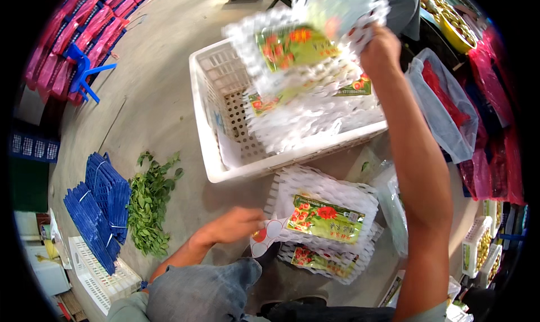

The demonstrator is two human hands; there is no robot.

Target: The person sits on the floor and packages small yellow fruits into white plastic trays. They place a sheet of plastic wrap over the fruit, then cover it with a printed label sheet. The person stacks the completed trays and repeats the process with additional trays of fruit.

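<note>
My right hand [380,47] is raised over the right side of a white plastic crate [200,106], gripping the edge of blurred white foam netting sheets [249,39] with a printed green and red label. More foam netting packs [295,123] fill the crate's right part; its perforated floor shows at the left. Below the crate lies a stack of labelled foam netting packs [322,216]. At the stack's left edge, my left hand [242,224] has its fingers by a card with round red and white shapes [266,236]; whether it grips the card is unclear.
Blue folded mesh baskets [99,195] and leafy green sprigs [154,203] lie at the left, near a white crate [101,275]. A blue stool [82,73] stands by pink-wrapped stacks [84,26]. At the upper right are a seated person, a yellow fruit basin [457,33] and a lined container [447,106].
</note>
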